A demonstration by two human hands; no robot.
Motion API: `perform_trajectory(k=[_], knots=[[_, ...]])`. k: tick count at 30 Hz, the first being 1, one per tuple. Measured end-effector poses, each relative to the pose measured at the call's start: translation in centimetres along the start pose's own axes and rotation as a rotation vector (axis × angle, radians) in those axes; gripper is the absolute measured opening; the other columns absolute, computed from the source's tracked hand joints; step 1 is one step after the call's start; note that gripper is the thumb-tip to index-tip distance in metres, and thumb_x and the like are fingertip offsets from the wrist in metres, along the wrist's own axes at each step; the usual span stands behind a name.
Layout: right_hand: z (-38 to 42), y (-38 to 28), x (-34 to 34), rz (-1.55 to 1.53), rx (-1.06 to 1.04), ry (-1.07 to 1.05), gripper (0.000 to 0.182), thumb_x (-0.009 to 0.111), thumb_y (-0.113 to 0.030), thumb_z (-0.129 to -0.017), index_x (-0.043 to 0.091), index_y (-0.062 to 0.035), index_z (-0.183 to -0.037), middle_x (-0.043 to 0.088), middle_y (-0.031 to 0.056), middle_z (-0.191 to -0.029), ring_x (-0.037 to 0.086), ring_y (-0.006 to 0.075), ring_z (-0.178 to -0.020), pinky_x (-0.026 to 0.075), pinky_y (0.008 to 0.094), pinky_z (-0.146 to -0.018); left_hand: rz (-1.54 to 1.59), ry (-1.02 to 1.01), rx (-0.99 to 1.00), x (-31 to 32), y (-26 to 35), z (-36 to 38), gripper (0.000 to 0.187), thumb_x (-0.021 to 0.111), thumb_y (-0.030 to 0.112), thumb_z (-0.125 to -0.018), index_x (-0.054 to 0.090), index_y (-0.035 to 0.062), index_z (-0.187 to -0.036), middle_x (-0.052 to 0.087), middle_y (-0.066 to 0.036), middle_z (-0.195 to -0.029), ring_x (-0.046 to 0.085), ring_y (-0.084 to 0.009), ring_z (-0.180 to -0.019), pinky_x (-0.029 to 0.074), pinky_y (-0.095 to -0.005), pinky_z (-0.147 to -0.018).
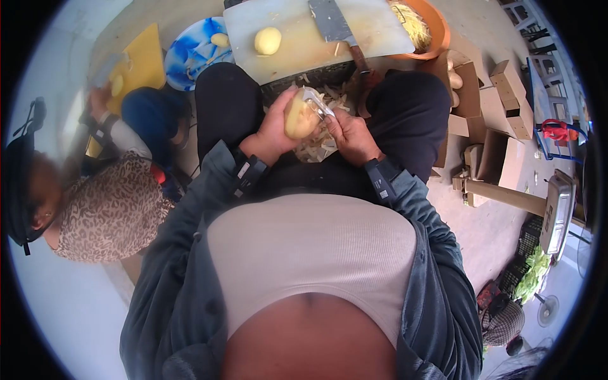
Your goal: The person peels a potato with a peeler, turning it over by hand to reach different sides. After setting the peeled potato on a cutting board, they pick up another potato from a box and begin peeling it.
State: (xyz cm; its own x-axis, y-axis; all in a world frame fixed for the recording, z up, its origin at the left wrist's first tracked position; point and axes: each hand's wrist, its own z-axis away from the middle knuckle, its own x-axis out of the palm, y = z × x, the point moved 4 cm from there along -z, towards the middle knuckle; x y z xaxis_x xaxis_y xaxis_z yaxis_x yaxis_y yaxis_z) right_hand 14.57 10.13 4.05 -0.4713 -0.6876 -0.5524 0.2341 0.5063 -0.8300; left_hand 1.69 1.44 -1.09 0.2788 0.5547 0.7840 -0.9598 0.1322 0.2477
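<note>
My left hand is wrapped round a partly peeled potato, held over my lap between the knees. A metal peeler is gripped in my right hand, its head resting at the potato's upper right side. Below both hands lies a heap of potato peelings, partly hidden by the hands. Beyond my knees, a white cutting board carries a peeled potato and a cleaver whose handle points toward me.
An orange basin of shredded potato stands behind the board's right end. Blue-and-white basin sits at left. A co-worker works there at a yellow board. Cardboard boxes, one with potatoes, and a scale are at right.
</note>
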Motion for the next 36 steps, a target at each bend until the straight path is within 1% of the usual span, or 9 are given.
perform_trajectory(k=[8, 10, 14, 17, 20, 23, 27, 31, 36], knots=[[0.7, 0.4, 1.5, 0.014, -0.055, -0.094, 0.021, 0.050, -0.020, -0.095, 0.054, -0.0006, -0.088, 0.055, 0.0236, -0.070, 0.055, 0.0414, -0.064, 0.045, 0.0406, -0.057, 0.063, 0.100, 0.033, -0.4, -0.1, -0.1, 0.039, 0.053, 0.049, -0.088, 0.060, 0.0136, -0.103, 0.063, -0.010, -0.099, 0.059, -0.0315, -0.086, 0.049, -0.0419, -0.064], [1.2, -0.1, 3.2, 0.057, -0.104, -0.275, 0.023, 0.052, -0.025, -0.092, 0.055, -0.0027, -0.091, 0.060, 0.0248, -0.075, 0.059, 0.0434, -0.071, 0.046, 0.0492, -0.063, 0.146, -0.020, 0.067, -0.2, 0.4, -0.9, 0.040, 0.053, 0.047, -0.088, 0.060, 0.0118, -0.106, 0.062, -0.012, -0.101, 0.059, -0.0345, -0.090, 0.050, -0.0451, -0.068], [1.0, 0.0, 2.9, 0.091, -0.045, -0.334, 0.023, 0.052, -0.026, -0.091, 0.053, -0.0033, -0.090, 0.060, 0.0255, -0.076, 0.058, 0.0448, -0.072, 0.045, 0.0509, -0.063, 0.188, 0.010, 0.078, 0.1, 0.8, -0.5, 0.046, 0.047, 0.048, -0.090, 0.059, 0.0052, -0.103, 0.062, -0.017, -0.096, 0.058, -0.0347, -0.090, 0.051, -0.0454, -0.070], [1.0, -0.1, 2.2, 0.007, -0.147, -0.309, 0.023, 0.052, -0.025, -0.092, 0.055, -0.0031, -0.097, 0.061, 0.0220, -0.074, 0.062, 0.0375, -0.068, 0.049, 0.0450, -0.062, 0.185, -0.013, 0.060, -0.3, 0.9, -0.8, 0.040, 0.054, 0.045, -0.088, 0.059, 0.0121, -0.109, 0.062, -0.012, -0.103, 0.059, -0.0338, -0.094, 0.051, -0.0467, -0.074], [0.3, -1.4, -0.5, -0.398, 0.115, 0.043, 0.017, 0.054, -0.015, -0.094, 0.057, -0.0001, -0.100, 0.055, 0.0003, -0.076, 0.047, 0.0059, -0.075, 0.044, 0.0250, -0.066, 0.124, 0.159, 0.143, 0.1, 0.9, -0.1, 0.039, 0.056, 0.045, -0.087, 0.059, 0.0135, -0.110, 0.063, -0.010, -0.104, 0.061, -0.0284, -0.095, 0.051, -0.0461, -0.077], [-0.4, 0.4, -0.1, -0.283, 0.163, 0.169, 0.029, 0.069, -0.022, -0.085, 0.052, -0.0016, -0.097, 0.054, 0.0009, -0.076, 0.048, 0.0068, -0.072, 0.044, 0.0245, -0.067, 0.051, 0.105, 0.146, -0.2, 0.5, -0.6, 0.038, 0.057, 0.044, -0.088, 0.059, 0.0136, -0.110, 0.063, -0.008, -0.104, 0.061, -0.0233, -0.095, 0.051, -0.0454, -0.079], [-1.2, 1.7, 1.2, -0.245, 0.109, 0.174, 0.035, 0.072, -0.023, -0.081, 0.048, -0.0025, -0.098, 0.055, 0.0015, -0.077, 0.050, 0.0080, -0.070, 0.046, 0.0252, -0.066, -0.005, -0.056, 0.189, 1.0, 0.3, -0.6, 0.031, 0.057, 0.037, -0.090, 0.059, 0.0115, -0.108, 0.063, -0.007, -0.102, 0.061, -0.0257, -0.092, 0.051, -0.0415, -0.082], [-1.0, 4.0, 1.4, -0.307, 0.320, 0.094, 0.033, 0.070, -0.019, -0.080, 0.049, -0.0025, -0.098, 0.056, 0.0052, -0.075, 0.057, 0.0186, -0.066, 0.048, 0.0318, -0.064, -0.007, -0.011, 0.191, 0.4, 0.7, -0.7, 0.038, 0.055, 0.042, -0.090, 0.057, 0.0111, -0.112, 0.063, -0.009, -0.103, 0.061, -0.0262, -0.096, 0.052, -0.0455, -0.078], [-0.9, -0.1, -0.7, 0.156, -0.229, 0.351, 0.015, 0.057, -0.014, -0.089, 0.050, -0.0017, -0.095, 0.058, 0.0190, -0.079, 0.055, 0.0412, -0.070, 0.045, 0.0412, -0.064, -0.013, 0.013, 0.198, 0.2, 1.0, -0.6, 0.038, 0.055, 0.042, -0.090, 0.057, 0.0120, -0.112, 0.063, -0.009, -0.104, 0.061, -0.0258, -0.094, 0.051, -0.0471, -0.078]])
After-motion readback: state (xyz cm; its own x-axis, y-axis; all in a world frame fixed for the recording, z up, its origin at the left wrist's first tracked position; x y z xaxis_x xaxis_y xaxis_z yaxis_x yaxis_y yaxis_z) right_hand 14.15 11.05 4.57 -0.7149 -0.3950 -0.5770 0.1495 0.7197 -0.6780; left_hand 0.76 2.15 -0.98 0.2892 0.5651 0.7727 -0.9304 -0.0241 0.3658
